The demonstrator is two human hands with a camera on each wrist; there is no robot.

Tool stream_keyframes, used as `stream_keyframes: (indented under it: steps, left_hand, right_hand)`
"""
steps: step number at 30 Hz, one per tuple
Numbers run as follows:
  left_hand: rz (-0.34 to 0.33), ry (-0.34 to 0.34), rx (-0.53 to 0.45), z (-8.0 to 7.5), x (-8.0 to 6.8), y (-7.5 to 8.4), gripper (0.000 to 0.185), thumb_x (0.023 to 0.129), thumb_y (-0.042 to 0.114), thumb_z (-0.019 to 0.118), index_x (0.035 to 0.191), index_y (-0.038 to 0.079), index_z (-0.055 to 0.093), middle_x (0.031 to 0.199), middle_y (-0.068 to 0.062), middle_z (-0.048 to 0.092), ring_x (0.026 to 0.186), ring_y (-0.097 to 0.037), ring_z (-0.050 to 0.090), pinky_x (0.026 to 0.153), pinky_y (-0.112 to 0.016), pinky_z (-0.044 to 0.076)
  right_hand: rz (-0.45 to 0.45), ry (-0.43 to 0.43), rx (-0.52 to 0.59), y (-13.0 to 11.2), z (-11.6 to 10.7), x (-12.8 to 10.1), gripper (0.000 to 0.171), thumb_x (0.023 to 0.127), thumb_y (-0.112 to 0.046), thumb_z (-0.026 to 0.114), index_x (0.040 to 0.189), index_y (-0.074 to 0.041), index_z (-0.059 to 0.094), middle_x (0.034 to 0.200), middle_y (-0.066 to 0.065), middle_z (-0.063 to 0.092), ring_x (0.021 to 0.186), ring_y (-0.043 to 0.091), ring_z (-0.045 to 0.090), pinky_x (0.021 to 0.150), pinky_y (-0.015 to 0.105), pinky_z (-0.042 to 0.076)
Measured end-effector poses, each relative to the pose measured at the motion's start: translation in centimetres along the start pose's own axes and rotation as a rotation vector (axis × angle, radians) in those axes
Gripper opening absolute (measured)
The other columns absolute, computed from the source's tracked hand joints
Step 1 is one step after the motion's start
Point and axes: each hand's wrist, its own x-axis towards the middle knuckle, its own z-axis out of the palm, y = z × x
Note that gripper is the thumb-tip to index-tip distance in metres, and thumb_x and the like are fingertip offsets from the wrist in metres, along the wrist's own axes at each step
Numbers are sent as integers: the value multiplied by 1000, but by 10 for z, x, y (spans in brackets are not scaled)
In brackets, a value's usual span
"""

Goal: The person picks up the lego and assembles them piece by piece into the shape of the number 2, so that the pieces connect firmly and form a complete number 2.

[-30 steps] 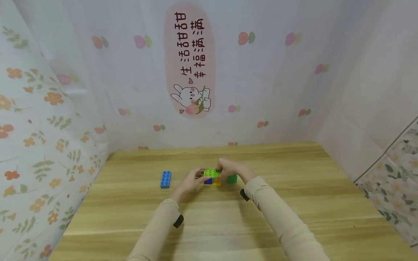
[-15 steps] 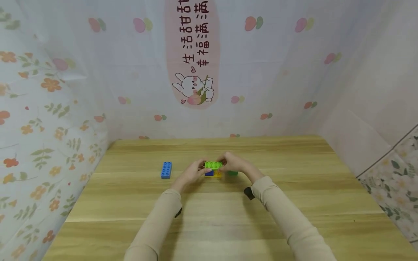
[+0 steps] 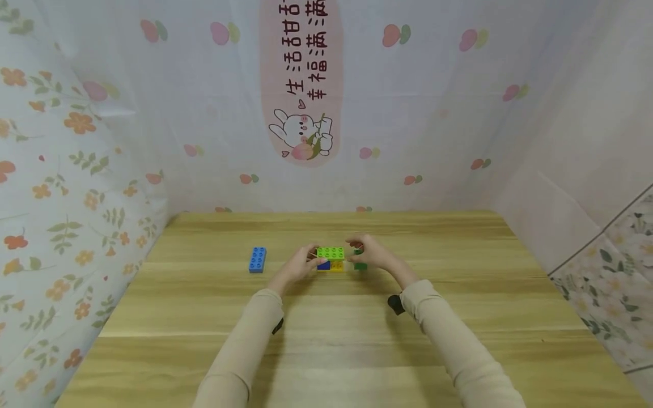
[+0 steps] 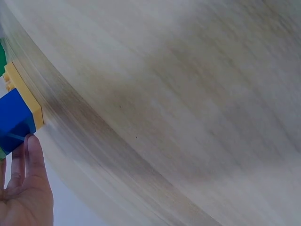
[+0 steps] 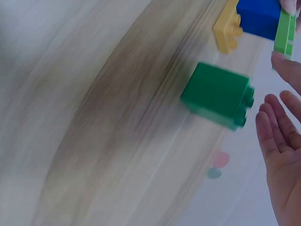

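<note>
A small stack stands mid-table: a lime green plate (image 3: 330,253) on a dark blue brick (image 3: 323,264) and a yellow brick (image 3: 337,265). My left hand (image 3: 308,263) touches the stack's left end, and a straight finger (image 4: 34,157) lies against the blue brick (image 4: 16,117). My right hand (image 3: 359,252) hovers just right of the stack, over a dark green brick (image 3: 360,264). In the right wrist view that green brick (image 5: 216,96) lies on the wood, apart from the relaxed fingers (image 5: 277,136). The hand holds nothing.
A light blue long brick (image 3: 257,259) lies alone to the left of the stack. The wooden table (image 3: 326,340) is walled by patterned sheets at the back and both sides. Bare wood stretches in front of the hands.
My right hand has come off the lime plate and drawn a little to the right, over the green brick. My left hand stays at the stack's left end.
</note>
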Motion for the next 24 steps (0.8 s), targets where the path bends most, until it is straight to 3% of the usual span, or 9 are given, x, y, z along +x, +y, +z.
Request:
stream_keyframes:
  steps: [7,24]
  left_hand:
    - [-17,3,-14,-3,-2,4,48,93,25,52,136,9,40,126,-16,50,115,-29,48,98,-44,42]
    - [5,13,-9,1,-3,2,46,92,25,54,133,8,43,122,-15,54,112,-29,51,97,-43,44]
  right_hand:
    - [67,87,76,18,-12,-12,53,84,-11,65,129,8,45,126,29,50,116,41,47,99,49,39]
    - [130,45,182,44,4,-29,58,81,-10,68,130,6,43,126,23,52,114,36,51,98,44,42]
